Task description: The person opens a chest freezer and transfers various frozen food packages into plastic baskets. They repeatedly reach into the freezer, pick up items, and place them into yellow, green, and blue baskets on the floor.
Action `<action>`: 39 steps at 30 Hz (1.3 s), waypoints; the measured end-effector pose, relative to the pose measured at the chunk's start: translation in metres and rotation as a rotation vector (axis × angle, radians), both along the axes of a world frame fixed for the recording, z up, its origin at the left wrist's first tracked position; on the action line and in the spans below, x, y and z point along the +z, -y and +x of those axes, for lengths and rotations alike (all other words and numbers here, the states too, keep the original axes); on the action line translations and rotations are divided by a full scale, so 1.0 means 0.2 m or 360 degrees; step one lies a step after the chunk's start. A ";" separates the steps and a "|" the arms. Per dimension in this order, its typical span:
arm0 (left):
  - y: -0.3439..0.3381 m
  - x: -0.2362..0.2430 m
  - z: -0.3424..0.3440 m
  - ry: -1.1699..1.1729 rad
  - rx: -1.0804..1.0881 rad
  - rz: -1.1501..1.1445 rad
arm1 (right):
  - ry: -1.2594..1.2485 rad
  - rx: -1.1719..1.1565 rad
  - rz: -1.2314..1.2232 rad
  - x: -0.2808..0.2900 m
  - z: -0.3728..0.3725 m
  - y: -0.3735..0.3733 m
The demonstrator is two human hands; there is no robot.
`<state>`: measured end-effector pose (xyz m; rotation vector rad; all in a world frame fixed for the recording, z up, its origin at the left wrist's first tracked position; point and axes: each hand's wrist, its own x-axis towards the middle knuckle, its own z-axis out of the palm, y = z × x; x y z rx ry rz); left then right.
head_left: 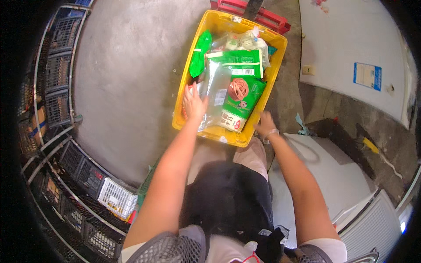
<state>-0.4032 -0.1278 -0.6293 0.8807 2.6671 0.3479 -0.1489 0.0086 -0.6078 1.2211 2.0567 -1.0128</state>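
A yellow plastic crate stands before me, filled with packaged goods. My left hand reaches over its near left side, fingers stretched out and touching the edge of a clear plastic package with a white label. Beside that package lie a green printed food bag and another green packet. A bright green bag leans along the crate's left wall. Clear bags with pale contents fill the far end. My right hand is by the near right rim, fingers slightly apart, with nothing visible in it.
Racks of dark crates line the left, with a white basket lower down. A red pallet-like frame is behind the yellow crate. White cabinets stand at the right, and a yellow-handled tool lies near them.
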 end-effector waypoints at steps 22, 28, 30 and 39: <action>-0.57 -0.30 -0.21 -0.0104 -0.0017 0.0197 | -0.0901 0.0171 0.0949 -0.59 -0.97 -0.99; -0.79 -0.63 -0.51 -0.0124 -0.0059 -0.0130 | -0.0408 0.0084 0.0791 -0.66 -0.84 -0.84; -0.71 -0.55 -0.54 0.0162 -0.0119 -0.0118 | 0.0149 0.0340 0.0453 -0.55 -0.67 -0.65; -0.04 0.66 -0.37 0.0318 0.0504 0.0245 | -0.0854 -0.0924 0.0238 -0.06 -0.67 -0.57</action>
